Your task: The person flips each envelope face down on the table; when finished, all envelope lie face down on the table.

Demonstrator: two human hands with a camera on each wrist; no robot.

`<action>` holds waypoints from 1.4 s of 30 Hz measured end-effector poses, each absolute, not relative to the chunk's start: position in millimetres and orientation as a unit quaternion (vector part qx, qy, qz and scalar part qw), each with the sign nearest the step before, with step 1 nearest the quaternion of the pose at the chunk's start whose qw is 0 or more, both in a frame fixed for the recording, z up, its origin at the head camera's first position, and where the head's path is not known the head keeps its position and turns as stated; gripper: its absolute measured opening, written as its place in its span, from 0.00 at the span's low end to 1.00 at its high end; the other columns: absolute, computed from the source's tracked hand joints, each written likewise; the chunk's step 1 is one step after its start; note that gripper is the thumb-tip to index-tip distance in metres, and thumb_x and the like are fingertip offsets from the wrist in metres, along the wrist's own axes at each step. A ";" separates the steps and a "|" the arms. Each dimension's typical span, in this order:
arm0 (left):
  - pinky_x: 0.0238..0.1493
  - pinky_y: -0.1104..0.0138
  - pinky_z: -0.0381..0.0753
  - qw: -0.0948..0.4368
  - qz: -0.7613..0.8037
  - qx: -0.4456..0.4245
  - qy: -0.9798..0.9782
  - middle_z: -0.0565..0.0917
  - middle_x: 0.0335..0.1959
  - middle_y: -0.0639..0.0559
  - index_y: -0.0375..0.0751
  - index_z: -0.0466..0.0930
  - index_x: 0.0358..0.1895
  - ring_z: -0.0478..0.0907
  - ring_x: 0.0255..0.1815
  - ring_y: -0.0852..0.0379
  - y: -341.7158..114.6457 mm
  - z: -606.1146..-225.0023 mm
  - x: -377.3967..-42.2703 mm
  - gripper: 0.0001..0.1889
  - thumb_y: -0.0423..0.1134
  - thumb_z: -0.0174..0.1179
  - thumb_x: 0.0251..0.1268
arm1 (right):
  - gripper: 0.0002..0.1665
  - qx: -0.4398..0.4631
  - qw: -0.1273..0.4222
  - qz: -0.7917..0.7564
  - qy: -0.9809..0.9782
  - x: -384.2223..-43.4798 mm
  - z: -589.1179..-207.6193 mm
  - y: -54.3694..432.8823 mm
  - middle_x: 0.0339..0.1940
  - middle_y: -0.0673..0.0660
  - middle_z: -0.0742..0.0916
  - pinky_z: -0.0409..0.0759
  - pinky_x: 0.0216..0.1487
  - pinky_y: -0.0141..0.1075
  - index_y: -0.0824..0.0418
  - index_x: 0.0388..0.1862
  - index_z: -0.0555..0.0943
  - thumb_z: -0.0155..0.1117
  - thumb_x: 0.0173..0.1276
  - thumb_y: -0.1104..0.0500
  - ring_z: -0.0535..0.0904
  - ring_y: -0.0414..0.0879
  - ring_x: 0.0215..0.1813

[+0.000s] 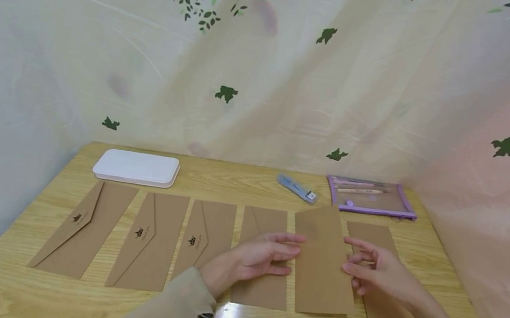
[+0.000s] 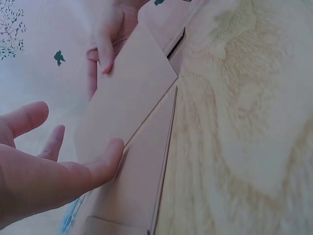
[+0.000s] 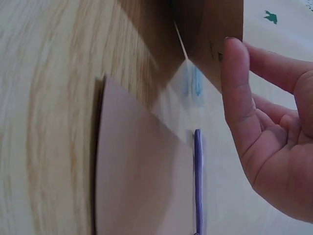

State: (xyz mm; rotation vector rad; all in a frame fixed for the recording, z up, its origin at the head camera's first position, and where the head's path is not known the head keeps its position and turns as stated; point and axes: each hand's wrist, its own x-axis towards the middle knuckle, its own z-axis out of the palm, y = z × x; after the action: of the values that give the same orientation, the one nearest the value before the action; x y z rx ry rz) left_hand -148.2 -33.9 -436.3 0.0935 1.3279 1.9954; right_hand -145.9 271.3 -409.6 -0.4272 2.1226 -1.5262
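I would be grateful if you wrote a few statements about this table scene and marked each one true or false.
1. The person's left grip and right grip are at opposite long edges of a brown rectangular paper envelope. True.
2. That envelope lies flat. False: it is tilted up from the light wood-grained table.
3. A white, flat case with rounded corners lies near the table's far left corner. True.
4. A slim, pale blue object lies between that case and a clear rectangular pouch with purple edging. True.
5. The pouch is empty. False: pen-like sticks show inside it.
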 end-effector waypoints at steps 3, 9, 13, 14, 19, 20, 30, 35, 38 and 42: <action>0.69 0.42 0.68 0.362 0.777 0.035 0.514 0.69 0.72 0.42 0.37 0.70 0.71 0.65 0.74 0.43 -34.7 -436.3 -147.8 0.25 0.34 0.58 0.73 | 0.46 -0.156 0.236 -0.536 0.795 -149.0 -413.0 273.3 0.42 0.66 0.85 0.88 0.29 0.45 0.75 0.78 0.53 0.67 0.72 0.63 0.84 0.49 0.30; 0.67 0.40 0.70 0.364 0.779 0.032 0.510 0.66 0.75 0.42 0.37 0.69 0.72 0.61 0.76 0.42 -36.3 -435.8 -146.8 0.25 0.34 0.57 0.73 | 0.44 -0.183 0.220 -0.481 0.829 -154.9 -418.9 271.5 0.38 0.61 0.87 0.87 0.26 0.42 0.80 0.75 0.56 0.68 0.71 0.63 0.83 0.47 0.28; 0.67 0.40 0.71 0.365 0.779 0.034 0.509 0.67 0.74 0.42 0.37 0.69 0.72 0.61 0.76 0.42 -36.1 -435.3 -147.2 0.26 0.34 0.57 0.73 | 0.43 -0.193 0.221 -0.467 0.834 -157.7 -422.0 270.7 0.35 0.60 0.86 0.87 0.24 0.40 0.83 0.73 0.56 0.67 0.71 0.65 0.82 0.45 0.27; 0.67 0.40 0.71 0.365 0.779 0.034 0.509 0.67 0.74 0.42 0.37 0.69 0.72 0.61 0.76 0.43 -35.9 -435.3 -147.3 0.26 0.34 0.57 0.73 | 0.42 -0.196 0.224 -0.464 0.834 -158.1 -422.6 270.8 0.34 0.60 0.86 0.86 0.23 0.40 0.84 0.73 0.56 0.67 0.71 0.65 0.81 0.44 0.26; 0.67 0.40 0.71 0.367 0.778 0.040 0.508 0.67 0.74 0.41 0.36 0.67 0.73 0.62 0.75 0.42 -35.1 -435.8 -148.3 0.27 0.35 0.57 0.73 | 0.42 -0.219 0.232 -0.447 0.836 -159.1 -426.3 271.9 0.29 0.58 0.84 0.83 0.20 0.36 0.87 0.71 0.55 0.66 0.71 0.66 0.79 0.42 0.22; 0.67 0.40 0.71 0.367 0.778 0.040 0.508 0.67 0.74 0.41 0.36 0.67 0.73 0.62 0.76 0.42 -35.0 -435.9 -148.5 0.27 0.35 0.57 0.74 | 0.41 -0.221 0.233 -0.442 0.837 -159.2 -427.0 271.7 0.29 0.58 0.84 0.82 0.19 0.35 0.87 0.70 0.55 0.65 0.72 0.66 0.78 0.42 0.22; 0.66 0.40 0.72 0.368 0.776 0.037 0.511 0.64 0.76 0.42 0.37 0.68 0.73 0.59 0.77 0.43 -34.7 -436.6 -148.6 0.26 0.35 0.57 0.74 | 0.42 -0.205 0.240 -0.424 0.849 -163.6 -434.0 269.0 0.25 0.55 0.80 0.79 0.17 0.34 0.80 0.73 0.57 0.67 0.70 0.66 0.77 0.43 0.19; 0.66 0.40 0.72 0.368 0.778 0.038 0.507 0.63 0.77 0.42 0.36 0.67 0.73 0.58 0.78 0.43 -34.3 -437.0 -148.3 0.27 0.35 0.57 0.74 | 0.40 -0.198 0.250 -0.438 0.841 -165.3 -436.3 270.3 0.25 0.56 0.79 0.79 0.17 0.33 0.79 0.72 0.56 0.66 0.71 0.67 0.76 0.43 0.19; 0.66 0.41 0.72 0.368 0.779 0.037 0.506 0.63 0.77 0.42 0.36 0.68 0.73 0.57 0.78 0.43 -34.1 -437.3 -147.2 0.26 0.35 0.57 0.74 | 0.40 -0.197 0.255 -0.444 0.836 -165.0 -436.1 269.8 0.25 0.57 0.79 0.79 0.18 0.32 0.79 0.72 0.56 0.66 0.71 0.67 0.76 0.42 0.20; 0.68 0.42 0.70 0.368 0.780 0.040 0.505 0.63 0.77 0.42 0.37 0.69 0.72 0.57 0.78 0.42 -33.2 -438.8 -145.1 0.26 0.35 0.57 0.74 | 0.40 -0.193 0.255 -0.451 0.833 -163.1 -435.7 269.8 0.25 0.57 0.79 0.79 0.18 0.32 0.79 0.72 0.55 0.66 0.71 0.67 0.76 0.42 0.20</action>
State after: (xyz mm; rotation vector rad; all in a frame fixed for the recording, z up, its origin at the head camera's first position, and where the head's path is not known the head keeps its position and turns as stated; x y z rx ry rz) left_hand -145.1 -33.2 -438.8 0.1025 1.2967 2.0025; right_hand -163.1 269.8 -435.7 -0.5251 2.2623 -1.2261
